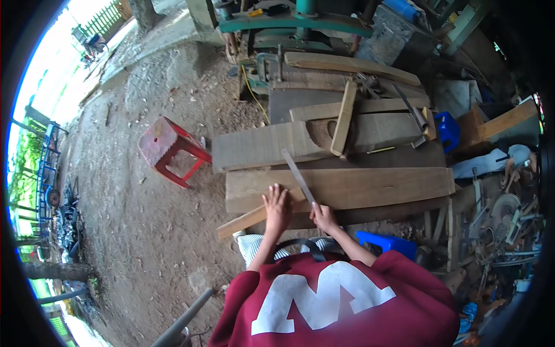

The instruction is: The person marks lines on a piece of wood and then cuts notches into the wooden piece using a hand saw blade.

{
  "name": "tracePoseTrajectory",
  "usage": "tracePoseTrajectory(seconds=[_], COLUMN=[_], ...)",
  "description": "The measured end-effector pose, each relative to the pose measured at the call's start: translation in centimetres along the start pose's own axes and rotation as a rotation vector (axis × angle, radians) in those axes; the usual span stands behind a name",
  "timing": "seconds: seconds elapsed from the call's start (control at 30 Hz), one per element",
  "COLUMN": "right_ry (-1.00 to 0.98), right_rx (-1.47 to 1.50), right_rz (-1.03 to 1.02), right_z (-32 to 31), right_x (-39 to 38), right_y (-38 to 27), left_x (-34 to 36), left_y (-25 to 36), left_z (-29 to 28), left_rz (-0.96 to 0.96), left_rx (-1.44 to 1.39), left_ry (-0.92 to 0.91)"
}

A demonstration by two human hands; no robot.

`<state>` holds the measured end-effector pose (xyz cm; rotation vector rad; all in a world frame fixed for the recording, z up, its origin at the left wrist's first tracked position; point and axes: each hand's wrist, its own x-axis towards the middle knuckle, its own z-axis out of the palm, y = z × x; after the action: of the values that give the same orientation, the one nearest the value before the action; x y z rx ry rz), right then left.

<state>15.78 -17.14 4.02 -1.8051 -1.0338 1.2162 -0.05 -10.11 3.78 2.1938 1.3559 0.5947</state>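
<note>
A wide wooden plank [370, 188] lies lengthwise along the near side of the work table. Across its left part a narrow wooden strip [245, 221] rests at a slant, its lower left end jutting past the plank's edge. My left hand [277, 207] presses down on this strip and the plank with its fingers spread. In my right hand [324, 218] is the near end of a long, flat grey metal tool [297, 174]; whether it is a file, a saw blade or a ruler I cannot tell. It points away and left, beside the strip's inner end.
Behind lie a second plank [260, 143], a short wooden bar [345, 118] laid across it, and a metal square [411, 110]. A red stool [167, 144] stands left; a blue stool [388, 244] is close on my right. Tools clutter the right side.
</note>
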Motion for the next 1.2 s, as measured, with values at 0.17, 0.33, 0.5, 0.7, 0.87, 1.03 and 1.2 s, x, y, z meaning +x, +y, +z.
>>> tracePoseTrajectory(seconds=[0.17,0.33,0.5,0.7,0.87,1.03,1.2], right_ry=[0.033,0.073,-0.007,-0.141,-0.214,-0.247,-0.233], right_rx=[-0.033,-0.064,0.013,0.280,0.346,0.367,0.300], right_rz=[0.038,0.015,0.055,0.178,0.247,0.230,0.229], right_z=[0.1,0.8,0.2,0.0,-1.2,-1.7,-1.0], right_x=[-0.2,-0.5,-0.9,-0.3,-0.5,0.0,0.3], right_y=[0.4,1.0,-0.5,0.0,-0.5,-0.4,-0.9], left_x=[-0.7,-0.9,-0.2,-0.2,-0.1,0.0,0.2], left_y=[-0.1,-0.7,-0.4,-0.9,-0.7,-0.5,-1.6], left_z=[0.0,-0.1,-1.4,-1.6,-1.3,-1.0,-0.6], left_rz=[0.056,0.101,0.130,0.113,0.129,0.116,0.152], left_rx=[-0.059,-0.038,-0.141,-0.165,-0.186,-0.159,-0.056], left_ry=[-0.047,-0.045,-0.152,-0.173,-0.197,-0.173,-0.182])
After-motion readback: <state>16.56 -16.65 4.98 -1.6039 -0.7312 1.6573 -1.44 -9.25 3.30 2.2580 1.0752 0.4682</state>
